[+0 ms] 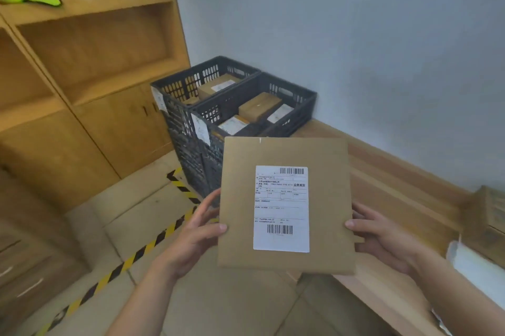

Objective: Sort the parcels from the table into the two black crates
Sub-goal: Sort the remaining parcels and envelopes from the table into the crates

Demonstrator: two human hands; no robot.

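Both grips are holding one flat brown cardboard mailer parcel (pixel 326 199) in the air, white shipping label (pixel 281 208) facing the camera, barcodes at the top and bottom of it. Left grip (pixel 196 231) is pinching the left edge: thumb lying on the front face, fingers going behind. Right grip (pixel 382 237) is pinching the right edge the same way, thumb tip on the front, the rest of the fingers behind the card. The parcel is hanging between floor and desk edge, in front of the two black slotted plastic crates and apart from them. Far black crate (pixel 202 70) is sitting against the wooden cabinet (pixel 95 48) and holding a brown box (pixel 218 84). Near black crate (pixel 306 108) is touching it side by side, holding a brown box (pixel 259 106) and two labelled parcels (pixel 233 125). Both crates are sitting high on a black latticed base; can't tell what that base is. Light wooden desk (pixel 396 171) is running along the wall on the right, carrying a blurred brown box (pixel 489 210) and a white item (pixel 475 267) I can't identify. Yellow-black hazard tape (pixel 153 245) is running across the tiled floor.
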